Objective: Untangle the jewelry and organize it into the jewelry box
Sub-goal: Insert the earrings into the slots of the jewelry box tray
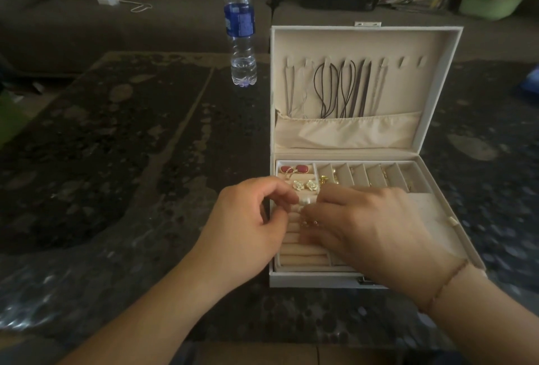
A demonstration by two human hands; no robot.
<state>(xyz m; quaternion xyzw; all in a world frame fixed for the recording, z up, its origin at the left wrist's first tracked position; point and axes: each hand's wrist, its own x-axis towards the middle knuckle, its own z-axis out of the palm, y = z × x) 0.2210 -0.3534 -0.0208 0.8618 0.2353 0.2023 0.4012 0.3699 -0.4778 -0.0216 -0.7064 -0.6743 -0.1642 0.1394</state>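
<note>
Both my hands are over the ring rolls of the open jewelry box [455, 236]. My left hand [248, 224] is curled, pinching something tiny; my right hand [367, 224] is pressing a small gold piece [309, 222] under its fingertips. Necklaces [338, 90] hang straight down in the lid beyond my fingers. The water bottle [239, 26] label's too blurry to read.

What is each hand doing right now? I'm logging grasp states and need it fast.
Left hand: fingers curled, pinching a small white pearl earring over the cream jewelry box.
Right hand: cannot be told; fingertips blurred.
</note>
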